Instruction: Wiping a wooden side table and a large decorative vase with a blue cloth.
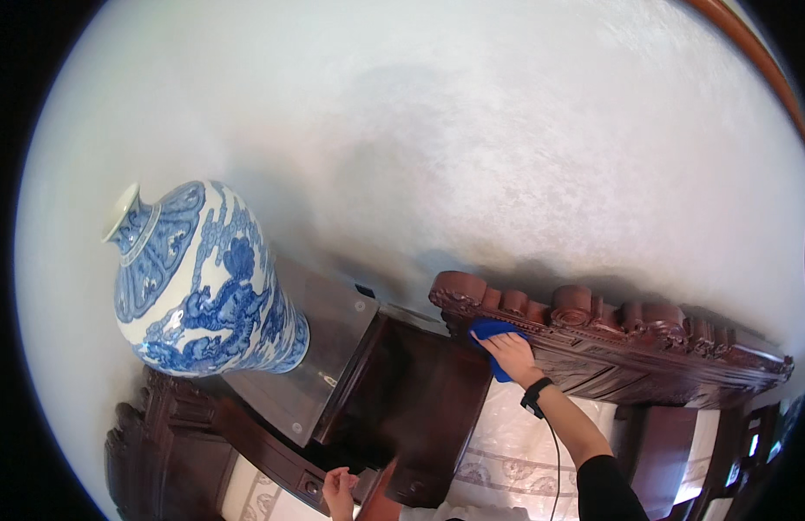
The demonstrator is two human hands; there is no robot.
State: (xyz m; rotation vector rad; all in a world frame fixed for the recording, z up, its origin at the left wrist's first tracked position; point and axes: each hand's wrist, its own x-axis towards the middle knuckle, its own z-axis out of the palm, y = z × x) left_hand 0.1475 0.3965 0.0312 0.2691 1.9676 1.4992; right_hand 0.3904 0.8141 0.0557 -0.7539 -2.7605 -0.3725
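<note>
So the right hand [512, 352] is pressing a blue cloth [489, 329] against the left end of a carved dark-wood backrest [598, 352], fingers close together over it. The left hand [338, 489] is hanging near a dark wooden armrest [265, 453], fingers loosely bent and a bit apart. A big blue-and-white porcelain vase [216, 291] is standing farther left.

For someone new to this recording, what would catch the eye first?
Probably the big blue-and-white vase, at the left of the picture on a side table, against the pale wall. Next comes the bright blue cloth under the right hand, at the near-left end of the dark carved backrest.
</note>
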